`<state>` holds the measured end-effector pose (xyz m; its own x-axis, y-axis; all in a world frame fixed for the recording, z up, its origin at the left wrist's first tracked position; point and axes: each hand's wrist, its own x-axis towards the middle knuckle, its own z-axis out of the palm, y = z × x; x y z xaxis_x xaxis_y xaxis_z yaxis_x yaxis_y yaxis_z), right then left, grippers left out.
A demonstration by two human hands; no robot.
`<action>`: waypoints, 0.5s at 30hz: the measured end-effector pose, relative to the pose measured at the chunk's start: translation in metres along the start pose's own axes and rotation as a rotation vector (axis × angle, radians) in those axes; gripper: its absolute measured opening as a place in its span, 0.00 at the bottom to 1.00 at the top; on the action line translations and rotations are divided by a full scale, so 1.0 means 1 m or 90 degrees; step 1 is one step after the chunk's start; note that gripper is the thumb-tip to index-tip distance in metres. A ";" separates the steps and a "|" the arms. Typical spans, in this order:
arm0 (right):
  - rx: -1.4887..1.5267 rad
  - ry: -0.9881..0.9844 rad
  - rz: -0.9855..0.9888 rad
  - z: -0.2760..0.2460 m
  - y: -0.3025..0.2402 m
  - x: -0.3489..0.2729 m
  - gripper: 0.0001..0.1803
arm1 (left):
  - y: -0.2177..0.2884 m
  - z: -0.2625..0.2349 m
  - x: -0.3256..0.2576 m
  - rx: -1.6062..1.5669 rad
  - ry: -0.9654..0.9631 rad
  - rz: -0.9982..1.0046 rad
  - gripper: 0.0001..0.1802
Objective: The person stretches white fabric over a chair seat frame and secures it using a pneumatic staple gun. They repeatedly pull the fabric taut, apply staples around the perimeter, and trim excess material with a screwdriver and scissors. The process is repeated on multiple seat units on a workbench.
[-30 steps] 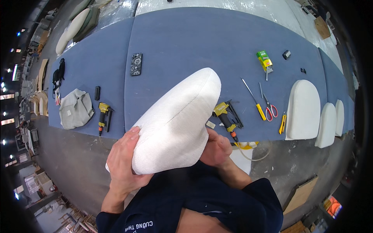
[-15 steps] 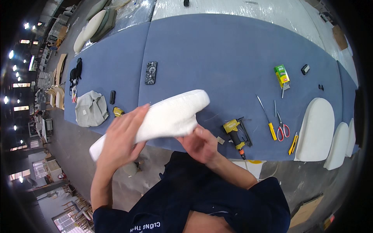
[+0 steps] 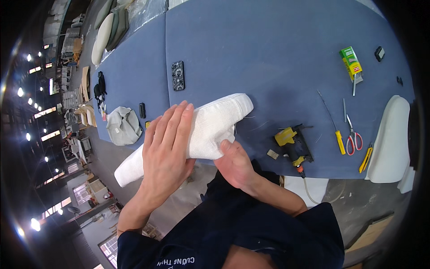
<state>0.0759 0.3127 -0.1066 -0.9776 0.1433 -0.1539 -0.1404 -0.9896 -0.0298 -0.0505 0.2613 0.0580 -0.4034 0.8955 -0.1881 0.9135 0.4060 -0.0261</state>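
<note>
A white fabric-covered upholstered pad (image 3: 207, 127) lies tilted in front of me, its far right end raised and its near left end reaching past the table's front edge. My left hand (image 3: 168, 139) lies across its middle with long, straight fingers, the thumb under the near edge, holding it. With the thumb on the near right edge, beside a notch in the cover, my right hand (image 3: 235, 163) grips the pad; its other fingers are mostly hidden. Just right of it a yellow and black staple gun (image 3: 292, 143) rests on the blue table (image 3: 242, 49), attached to a hose.
Further right lie a yellow-handled screwdriver (image 3: 340, 141), red-handled scissors (image 3: 354, 139), a yellow utility knife (image 3: 366, 158) and a green box (image 3: 350, 61). Another white pad (image 3: 390, 139) stands at the right edge. At left are a phone (image 3: 178, 75) and grey fabric (image 3: 123, 125).
My left hand has slid along the pad toward its middle, its fingers flatter. The right thumb now presses on the pad's near edge. The whole view has turned and shifted.
</note>
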 end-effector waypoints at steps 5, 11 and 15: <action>-0.083 0.001 -0.023 0.011 0.017 0.005 0.20 | -0.022 0.006 0.012 0.002 0.017 0.055 0.46; -0.089 -0.007 -0.049 0.013 0.022 0.015 0.15 | -0.033 0.008 0.006 0.017 0.023 0.067 0.37; -0.012 -0.039 -0.021 0.010 0.020 0.019 0.18 | -0.040 0.004 0.011 0.031 0.026 0.147 0.32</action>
<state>0.0526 0.2958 -0.1003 -0.9803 0.1746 -0.0924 -0.1703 -0.9840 -0.0529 -0.0917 0.2540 0.0531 -0.1839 0.9706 -0.1554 0.9829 0.1809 -0.0338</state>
